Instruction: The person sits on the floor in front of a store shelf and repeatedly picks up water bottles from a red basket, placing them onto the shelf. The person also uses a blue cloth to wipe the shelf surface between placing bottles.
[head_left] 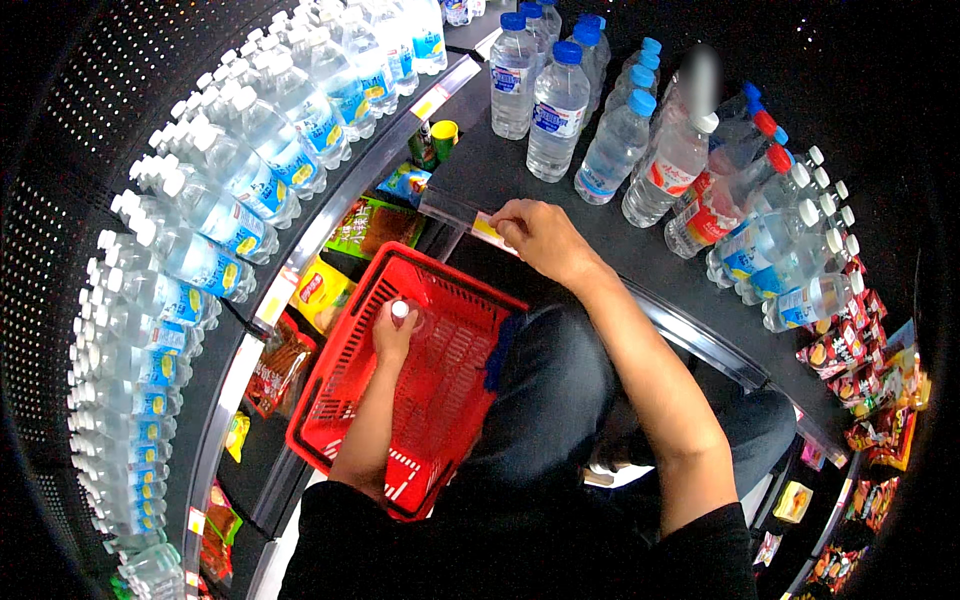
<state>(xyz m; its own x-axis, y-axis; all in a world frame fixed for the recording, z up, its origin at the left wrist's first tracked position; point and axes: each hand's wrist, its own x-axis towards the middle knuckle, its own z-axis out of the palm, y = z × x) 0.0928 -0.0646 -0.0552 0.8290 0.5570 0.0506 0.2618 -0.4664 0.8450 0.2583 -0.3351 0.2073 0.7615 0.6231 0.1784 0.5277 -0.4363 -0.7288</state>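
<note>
Inside the red shopping basket [341,300], my left hand [390,337] is closed around a clear plastic bottle with a white cap [400,309]. The cap points up and much of the bottle is hard to see against the red. My right hand [545,238] is over the front edge of the dark shelf [480,190], near a yellow and white price label [488,228]. Its fingers are curled in toward the thumb, and nothing shows between them. Beyond it stand water bottles with blue caps [558,115] and a white-capped bottle with a red and white label [668,172].
Dense rows of white-capped bottles [235,195] with blue labels curve along the left shelf. Snack bags, such as a yellow one [322,293], lie on the lower shelf beside the basket. Red snack packets [845,340] hang at the right. My bent knee [560,350] is beside the basket.
</note>
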